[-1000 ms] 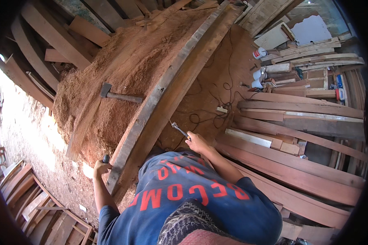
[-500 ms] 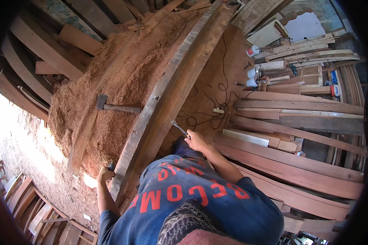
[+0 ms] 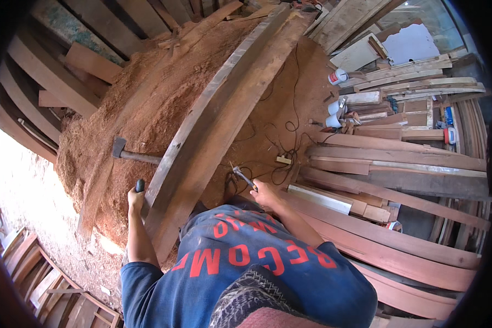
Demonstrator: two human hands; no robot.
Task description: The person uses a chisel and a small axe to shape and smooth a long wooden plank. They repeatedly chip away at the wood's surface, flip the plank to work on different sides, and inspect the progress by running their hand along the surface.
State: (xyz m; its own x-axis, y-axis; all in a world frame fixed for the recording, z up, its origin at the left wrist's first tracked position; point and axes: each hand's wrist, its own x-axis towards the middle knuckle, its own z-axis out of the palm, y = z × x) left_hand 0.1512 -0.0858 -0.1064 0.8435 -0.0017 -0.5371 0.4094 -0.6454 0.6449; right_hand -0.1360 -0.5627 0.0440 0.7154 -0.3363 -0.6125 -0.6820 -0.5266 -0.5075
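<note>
A long, thick wooden beam (image 3: 221, 117) runs from beside my body to the far side, above reddish-brown wood shavings. At its left near end, my left hand (image 3: 135, 200) is closed around a dark, rounded grip (image 3: 140, 185); the rest of that object is hidden. On the beam's right, my right hand (image 3: 265, 194) grips what looks like a small claw hammer (image 3: 246, 179), its metal head pointing away from me and apart from the beam. An axe (image 3: 120, 147) lies on the shavings to the left, its handle reaching the beam's edge.
Stacked planks (image 3: 399, 218) fill the right side. A dark cord (image 3: 291, 126) with a pale block (image 3: 283, 159) loops over the floor, near white buckets (image 3: 333, 120). Curved timbers (image 3: 49, 71) lean at the far left; more wood pieces (image 3: 49, 279) lie at the near left.
My left hand has moved forward along the beam's left side with the dark grip. My right hand and its tool have shifted slightly right and nearer, and the whole view has turned a little.
</note>
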